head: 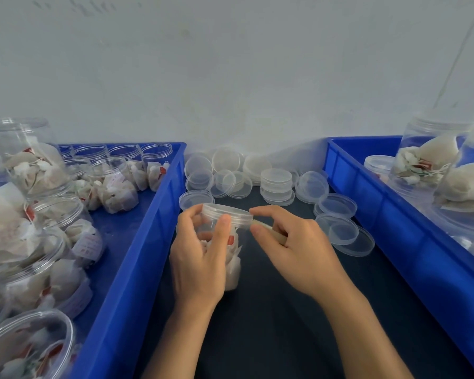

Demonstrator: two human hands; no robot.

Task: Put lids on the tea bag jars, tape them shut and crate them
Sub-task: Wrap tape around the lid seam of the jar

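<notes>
We've got the lidded jar (225, 242) gripped in our left hand (200, 258) over the dark desk (285, 324) between the blue crates (137, 255) — our right hand (293, 250) pinches a tape strip (268, 228) at its lid (227, 213).

A clear plastic jar (231, 250) of white tea bags stands at the centre of the frame, a clear lid (227, 213) on top. More loose lids (277, 184) lie behind it. Open filled jars (52, 214) fill the blue crate (137, 255) at left; others (424, 165) stand in the right crate (394, 214).
</notes>
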